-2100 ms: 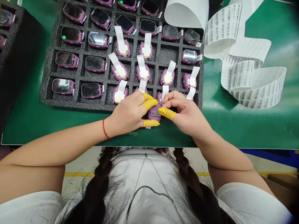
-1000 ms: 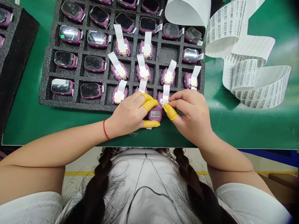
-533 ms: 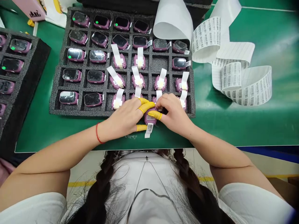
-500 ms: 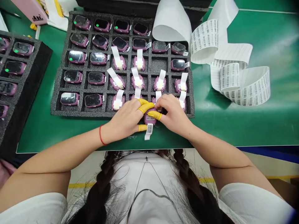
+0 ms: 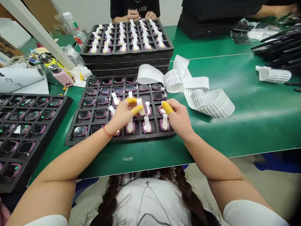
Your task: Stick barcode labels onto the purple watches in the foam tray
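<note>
My left hand point(image 5: 124, 111), with yellow finger cots, pinches a purple smartwatch point(image 5: 145, 108) with a white paper strip, slightly blurred, above the black foam tray point(image 5: 138, 137). My right hand point(image 5: 180, 119), a yellow cot on its thumb, is closed at another purple smartwatch point(image 5: 161, 110) at the tray's right side; its fingertips are partly hidden. Face-down watches with white strips fill slots around both hands, among them a watch point(image 5: 147, 127) in the front row. Screen-up watches, such as a dark-screened one point(image 5: 84, 115), lie in the left columns.
Loops of barcode labels point(image 5: 197, 97) lie right of the tray. A second foam tray point(image 5: 50, 125) of watches is at left. Behind stands a stack of trays point(image 5: 127, 58), with a co-worker's hands point(image 5: 141, 15) beyond. A pink bottle point(image 5: 61, 76) stands back left.
The view has tilted up. Both hands have moved apart and away from the table's front edge to over the tray. The watch with the dangling printed label no longer shows at the front edge.
</note>
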Motion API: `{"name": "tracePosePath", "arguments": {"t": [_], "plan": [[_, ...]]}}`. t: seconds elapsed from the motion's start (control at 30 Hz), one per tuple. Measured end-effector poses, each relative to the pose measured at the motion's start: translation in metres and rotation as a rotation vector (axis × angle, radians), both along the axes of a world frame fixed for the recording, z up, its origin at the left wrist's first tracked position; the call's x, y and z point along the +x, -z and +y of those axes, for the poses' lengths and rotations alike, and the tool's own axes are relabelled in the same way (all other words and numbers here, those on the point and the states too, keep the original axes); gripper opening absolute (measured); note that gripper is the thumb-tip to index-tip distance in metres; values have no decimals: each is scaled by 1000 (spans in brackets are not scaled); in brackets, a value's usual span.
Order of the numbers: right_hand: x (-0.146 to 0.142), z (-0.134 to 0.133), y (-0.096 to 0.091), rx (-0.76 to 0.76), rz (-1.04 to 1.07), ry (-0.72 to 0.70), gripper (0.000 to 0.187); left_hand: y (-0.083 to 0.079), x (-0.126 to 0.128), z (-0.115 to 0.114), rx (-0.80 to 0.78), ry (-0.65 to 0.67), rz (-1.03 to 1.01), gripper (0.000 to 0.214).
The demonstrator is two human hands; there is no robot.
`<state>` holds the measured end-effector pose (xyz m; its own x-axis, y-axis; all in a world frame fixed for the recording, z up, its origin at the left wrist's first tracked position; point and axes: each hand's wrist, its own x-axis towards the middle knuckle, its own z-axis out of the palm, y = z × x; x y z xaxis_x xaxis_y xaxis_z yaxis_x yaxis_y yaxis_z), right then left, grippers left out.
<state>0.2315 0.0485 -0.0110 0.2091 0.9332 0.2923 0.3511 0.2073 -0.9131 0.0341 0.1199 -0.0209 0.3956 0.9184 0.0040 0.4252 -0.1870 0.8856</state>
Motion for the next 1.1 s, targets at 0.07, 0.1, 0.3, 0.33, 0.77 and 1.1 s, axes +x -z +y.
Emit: {"name": "tracePosePath", "arguments": {"t": [0.07, 0.1, 0.3, 0.33, 0.77, 1.1], "plan": [[1, 3, 2, -2, 27, 14, 17, -2, 16, 39, 125, -58, 207, 29], [1, 4, 3, -9, 32, 7, 17, -2, 23, 56, 140, -44, 258, 26], [-6, 3, 7, 4, 27, -56, 24, -3, 49, 88, 360, 112, 497, 22], [-7, 2, 8, 14, 23, -73, 24, -4, 54, 85, 415, 136, 510, 27], [-13, -6, 16, 127, -106, -149, 20, -13, 92, 71, 386, 307, 404, 34], [-27, -13, 23, -336, 61, -454, 22, -3, -25, -57, -244, 151, -107, 24]]}}
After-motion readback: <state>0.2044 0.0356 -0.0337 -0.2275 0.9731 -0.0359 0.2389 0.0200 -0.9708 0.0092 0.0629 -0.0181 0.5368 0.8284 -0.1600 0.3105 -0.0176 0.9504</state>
